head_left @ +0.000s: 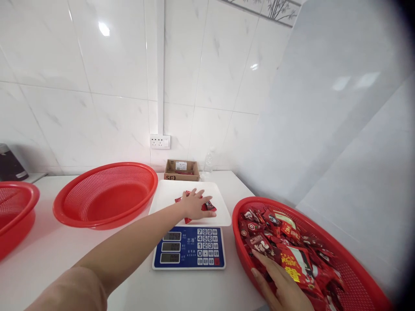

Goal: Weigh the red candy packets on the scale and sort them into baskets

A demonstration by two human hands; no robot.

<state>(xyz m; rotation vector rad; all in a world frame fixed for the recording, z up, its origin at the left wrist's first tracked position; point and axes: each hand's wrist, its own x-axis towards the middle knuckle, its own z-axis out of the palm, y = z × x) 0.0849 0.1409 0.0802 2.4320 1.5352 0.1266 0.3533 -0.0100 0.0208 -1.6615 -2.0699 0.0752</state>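
Note:
A white scale pan [162, 203] sits above a blue keypad panel [189, 248] with three displays. On the pan lie a few red packets [209, 206], partly covered by my left hand [194, 205], whose fingers are spread over them. My right hand [282, 283] is at the near edge of the right red basket [238, 237], its fingers extended and apart beside the packets. That basket holds several red and dark red wrapped packets [292, 259], some with yellow lettering.
A red basket [106, 203] with nothing in it stands left of the scale, another red basket [19, 211] at the far left. Behind the scale are a cardboard box [181, 177] and a clear bottle [209, 160]. A dark container [11, 164] is at the back left.

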